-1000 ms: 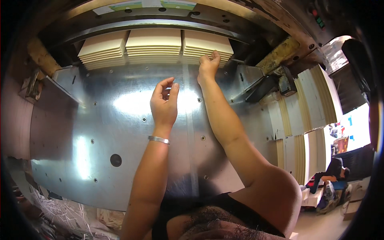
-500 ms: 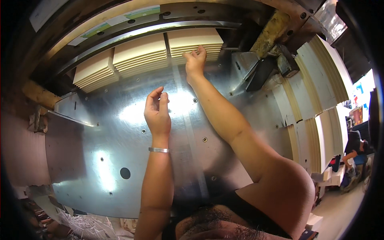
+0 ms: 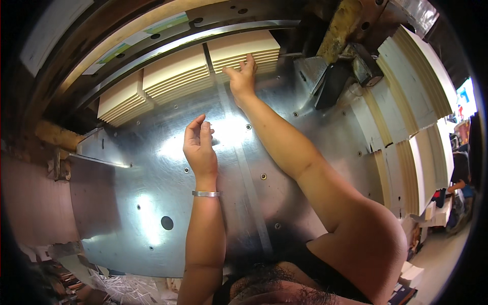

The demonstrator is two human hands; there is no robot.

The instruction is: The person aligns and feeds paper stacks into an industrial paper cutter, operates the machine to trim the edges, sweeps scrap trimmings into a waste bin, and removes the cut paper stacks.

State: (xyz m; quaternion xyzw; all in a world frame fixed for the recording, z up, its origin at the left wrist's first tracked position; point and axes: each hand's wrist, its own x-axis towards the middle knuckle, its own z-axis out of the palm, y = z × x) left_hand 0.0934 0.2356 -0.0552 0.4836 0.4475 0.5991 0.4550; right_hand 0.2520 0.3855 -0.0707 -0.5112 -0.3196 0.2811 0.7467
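Note:
Three stacks of cream-coloured sheets stand side by side at the far edge of a shiny metal table [image 3: 114,203]: a left stack [image 3: 122,96], a middle stack [image 3: 175,66] and a right stack [image 3: 244,44]. Each shows several layers along its front. My right hand [image 3: 241,84] reaches out to the right stack, thumb and fingers apart, fingertips at its front face; whether they press on it I cannot tell. Nearer to me, my left hand [image 3: 200,147] hovers over the table with its fingers loosely curled, the thumb apart, and nothing in it.
A metal bar [image 3: 203,34] crosses just above and behind the stacks. On the right stand a dark block with a textured metal face [image 3: 367,71] and tall piles of white and cream sheets [image 3: 414,76]. Paper shreds [image 3: 127,288] lie below the table's near left edge.
The whole view has shifted slightly. My right hand has slid a little left along the front of the right stack, its thumb spread wider. My left hand has hardly changed.

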